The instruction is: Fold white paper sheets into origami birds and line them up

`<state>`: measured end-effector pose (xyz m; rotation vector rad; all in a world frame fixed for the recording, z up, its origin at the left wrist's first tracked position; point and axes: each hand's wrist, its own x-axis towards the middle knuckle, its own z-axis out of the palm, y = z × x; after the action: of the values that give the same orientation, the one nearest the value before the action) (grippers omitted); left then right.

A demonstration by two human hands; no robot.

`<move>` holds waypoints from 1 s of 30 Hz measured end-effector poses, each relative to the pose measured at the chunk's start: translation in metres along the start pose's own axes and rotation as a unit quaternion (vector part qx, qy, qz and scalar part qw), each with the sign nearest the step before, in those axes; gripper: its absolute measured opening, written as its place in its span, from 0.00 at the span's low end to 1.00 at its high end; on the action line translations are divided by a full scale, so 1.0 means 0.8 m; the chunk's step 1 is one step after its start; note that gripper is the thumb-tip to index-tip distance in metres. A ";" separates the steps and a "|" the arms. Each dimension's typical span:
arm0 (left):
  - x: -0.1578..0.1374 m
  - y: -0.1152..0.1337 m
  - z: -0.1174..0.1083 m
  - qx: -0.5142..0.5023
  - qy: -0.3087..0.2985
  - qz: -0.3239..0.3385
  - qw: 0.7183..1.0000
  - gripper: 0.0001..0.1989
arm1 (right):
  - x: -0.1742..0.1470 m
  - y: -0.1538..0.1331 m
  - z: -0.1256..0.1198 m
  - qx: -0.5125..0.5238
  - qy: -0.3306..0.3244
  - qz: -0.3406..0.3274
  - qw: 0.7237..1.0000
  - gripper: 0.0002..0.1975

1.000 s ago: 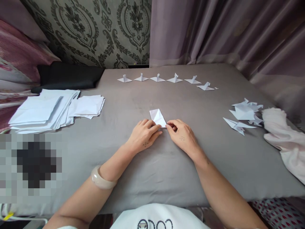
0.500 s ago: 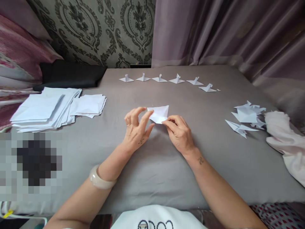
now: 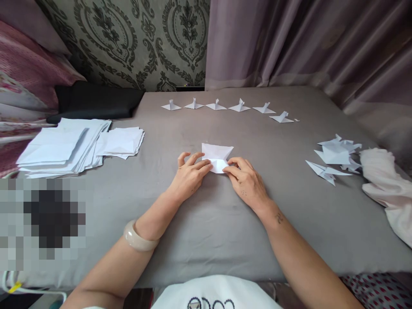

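Observation:
A small white sheet of paper (image 3: 217, 151) lies at the middle of the grey-covered table, its near edge folded up in a narrow strip. My left hand (image 3: 190, 175) has its fingers closed on the paper's left near corner, the thumb hidden below. At the right near corner, my right hand (image 3: 245, 178) pinches the same paper between thumb and fingertips. A pale bangle (image 3: 139, 237) circles my left wrist.
Several folded paper birds (image 3: 216, 104) stand in a row along the back. More folded paper pieces (image 3: 337, 152) lie at the right beside a pale pink cloth (image 3: 383, 176). Stacked white paper (image 3: 54, 146) and a smaller pile (image 3: 120, 141) sit left, near a black cover (image 3: 96, 101).
My left hand has closed from spread fingers onto the paper's left side. The paper has shifted slightly toward me, and a folded strip now shows along its near edge.

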<state>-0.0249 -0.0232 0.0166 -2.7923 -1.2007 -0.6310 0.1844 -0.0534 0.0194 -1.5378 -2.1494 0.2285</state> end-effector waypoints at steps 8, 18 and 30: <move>-0.002 0.012 -0.008 -0.013 -0.005 0.021 1.000 0.13 | -0.002 0.001 -0.003 -0.015 -0.015 0.020 1.000 0.11; 0.004 0.011 0.000 -0.059 -0.019 -0.014 0.998 0.11 | -0.002 0.002 -0.004 -0.006 -0.015 0.052 0.999 0.08; 0.024 0.021 0.024 -0.068 0.049 -0.160 0.984 0.07 | 0.006 -0.003 0.014 0.002 0.035 0.111 0.993 0.04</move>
<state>0.0053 -0.0183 0.0084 -2.6530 -1.6602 -0.8916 0.1760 -0.0482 0.0117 -1.7569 -1.9210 0.2486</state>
